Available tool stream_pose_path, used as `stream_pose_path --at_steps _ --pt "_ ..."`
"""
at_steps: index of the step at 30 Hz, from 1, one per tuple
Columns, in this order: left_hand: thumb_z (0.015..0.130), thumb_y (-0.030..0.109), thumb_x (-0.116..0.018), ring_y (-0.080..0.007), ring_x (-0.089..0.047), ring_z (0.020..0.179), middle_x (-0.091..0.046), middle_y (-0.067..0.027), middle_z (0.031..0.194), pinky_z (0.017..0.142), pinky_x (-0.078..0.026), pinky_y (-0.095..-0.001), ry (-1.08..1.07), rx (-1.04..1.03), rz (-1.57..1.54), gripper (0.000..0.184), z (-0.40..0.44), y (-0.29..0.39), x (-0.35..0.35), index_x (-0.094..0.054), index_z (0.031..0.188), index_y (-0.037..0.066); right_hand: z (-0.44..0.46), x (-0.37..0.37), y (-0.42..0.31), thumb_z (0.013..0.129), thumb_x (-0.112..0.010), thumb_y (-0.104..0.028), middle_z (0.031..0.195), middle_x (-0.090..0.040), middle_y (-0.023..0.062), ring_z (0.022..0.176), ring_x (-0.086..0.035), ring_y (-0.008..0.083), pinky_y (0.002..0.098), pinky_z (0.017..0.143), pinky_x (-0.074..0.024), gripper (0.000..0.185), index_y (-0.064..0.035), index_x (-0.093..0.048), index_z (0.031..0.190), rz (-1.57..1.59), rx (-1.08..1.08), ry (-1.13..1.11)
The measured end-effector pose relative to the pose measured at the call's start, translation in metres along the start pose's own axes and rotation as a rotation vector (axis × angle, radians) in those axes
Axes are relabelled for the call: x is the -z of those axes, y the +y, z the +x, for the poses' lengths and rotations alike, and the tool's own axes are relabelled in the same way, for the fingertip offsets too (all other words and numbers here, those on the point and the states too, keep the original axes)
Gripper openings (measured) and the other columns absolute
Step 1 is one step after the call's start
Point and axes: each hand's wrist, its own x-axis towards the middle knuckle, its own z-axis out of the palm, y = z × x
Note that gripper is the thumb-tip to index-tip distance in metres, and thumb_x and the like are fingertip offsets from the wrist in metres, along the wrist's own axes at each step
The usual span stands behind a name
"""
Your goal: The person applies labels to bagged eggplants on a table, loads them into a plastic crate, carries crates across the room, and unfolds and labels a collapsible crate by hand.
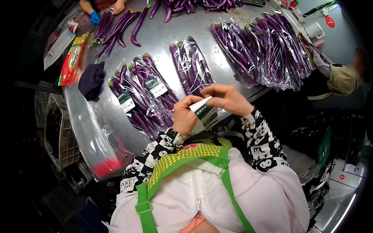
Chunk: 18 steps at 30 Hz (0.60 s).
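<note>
Head view, contents listed around the middle bag.

Middle bag (190,66): clear plastic, holding several long purple eggplants; no label seen on its visible face; lying on the metal table (155,33).

Label sheets (204,110): green and white, printed, held up off the table at the near end of the middle bag. Left hand (184,116): thumb and fingers closed on the sheets' left side. Right hand (230,100): fingers curled, narrow gap, at the sheets' upper corner; whether it pinches them, cannot tell.

Labelled bags (149,97), two: left of the middle bag, side by side, clear plastic filled with eggplants, each with a green and white label.

Bagged eggplants (268,54), a group: right of the middle bag, packed close together in clear plastic.

Loose eggplants (178,6): unbagged pile, beyond the middle bag. Further loose ones lie beyond it to the left, near another person's hands, one in a blue glove (94,18).

Far left of the middle bag: red and yellow packet (73,58), contents unclear; dark cloth item (91,81); clear plastic packaging (103,128), nearer the wearer.
</note>
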Motion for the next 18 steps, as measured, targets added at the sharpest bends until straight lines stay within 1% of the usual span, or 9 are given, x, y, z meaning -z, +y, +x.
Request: stream_pose_path --at_steps 1,3,4,6,7,9,12,16,18 --pt "0.08 0.006 -0.069 -0.0044 -0.055 0.068 -0.063 0.0004 0.077 0.062 -0.045 -0.019 0.014 -0.012 0.001 0.01 0.0 0.001 -0.001 -0.065 0.087 0.0 -0.004 -0.005 0.004 0.082 -0.068 -0.012 0.084 -0.06 0.0025 0.076 -0.056 0.0071 0.0211 0.068 -0.0447 0.026 0.0017 -0.063 0.103 0.073 0.034 0.02" --pt "0.08 0.007 -0.069 -0.0041 -0.055 0.068 -0.063 0.0008 0.077 0.062 -0.045 -0.0186 0.025 -0.006 0.012 0.01 0.0 -0.006 0.0 -0.064 0.087 0.0 -0.008 -0.011 0.003 0.081 -0.068 -0.009 0.083 -0.06 0.002 0.075 -0.055 0.0062 0.0206 0.066 -0.0447 0.023 0.0017 -0.064 0.101 0.092 0.067 0.097" --pt "0.08 0.008 -0.07 -0.004 -0.055 0.069 -0.063 0.0004 0.076 0.062 -0.045 -0.0192 0.029 0.007 -0.001 0.01 0.002 -0.008 -0.001 -0.064 0.085 0.001 -0.009 -0.011 0.003 0.081 -0.068 -0.009 0.083 -0.06 0.002 0.075 -0.055 0.0062 0.0206 0.066 -0.0447 0.023 0.0017 -0.064 0.101 0.096 0.064 0.092" --pt "0.08 0.009 -0.071 -0.0038 -0.055 0.068 -0.063 0.0004 0.073 0.06 -0.045 -0.0202 0.03 0.028 -0.021 0.011 0.002 -0.006 -0.003 -0.063 0.083 0.001 -0.012 -0.013 0.003 0.082 -0.067 -0.008 0.083 -0.061 0.0015 0.074 -0.056 0.0063 0.0207 0.066 -0.045 0.019 0.0019 -0.065 0.098 0.007 0.097 0.169" --pt "0.08 0.009 -0.071 -0.0038 -0.055 0.068 -0.063 0.0004 0.073 0.06 -0.045 -0.0202 0.03 0.029 -0.02 0.011 0.002 -0.008 -0.003 -0.063 0.083 0.001 -0.013 -0.014 0.004 0.082 -0.067 -0.008 0.083 -0.061 0.0015 0.074 -0.056 0.0063 0.0207 0.066 -0.045 0.019 0.0019 -0.065 0.098 0.009 0.096 0.168" --pt "0.078 0.009 -0.072 -0.0038 -0.055 0.067 -0.064 -0.0003 0.073 0.059 -0.045 -0.0204 0.032 -0.001 0.074 0.011 0.001 -0.015 -0.002 -0.064 0.081 0.001 -0.015 -0.013 0.007 0.083 -0.066 -0.008 0.085 -0.062 0.0015 0.075 -0.057 0.0064 0.0205 0.067 -0.0457 0.017 0.0019 -0.065 0.097 0.028 0.116 0.185" --pt "0.076 0.008 -0.072 -0.0041 -0.056 0.067 -0.064 -0.0014 0.072 0.059 -0.046 -0.0209 0.042 0.009 0.117 0.01 0.003 -0.023 -0.001 -0.064 0.079 0.002 -0.016 -0.01 0.01 0.083 -0.066 -0.007 0.087 -0.064 0.0021 0.076 -0.057 0.0066 0.0204 0.068 -0.0462 0.015 0.0017 -0.065 0.095 0.109 0.079 0.153" --pt "0.076 0.007 -0.072 -0.0052 -0.057 0.066 -0.065 -0.0027 0.072 0.059 -0.046 -0.0216 0.077 0.0 0.142 0.009 0.003 -0.022 -0.004 -0.065 0.078 0.002 -0.012 -0.008 0.013 0.083 -0.066 -0.008 0.085 -0.064 0.0022 0.076 -0.058 0.0065 0.0205 0.068 -0.0467 0.016 0.0016 -0.065 0.095 0.067 0.059 0.136" --pt "0.077 0.008 -0.071 -0.0067 -0.058 0.066 -0.065 -0.0036 0.072 0.059 -0.047 -0.0223 0.123 -0.03 0.124 0.009 0.003 -0.022 -0.006 -0.066 0.08 0.001 -0.009 -0.012 0.016 0.083 -0.066 -0.009 0.083 -0.064 0.0021 0.075 -0.058 0.0064 0.0206 0.068 -0.0466 0.018 0.0016 -0.064 0.097 0.145 0.008 0.206"
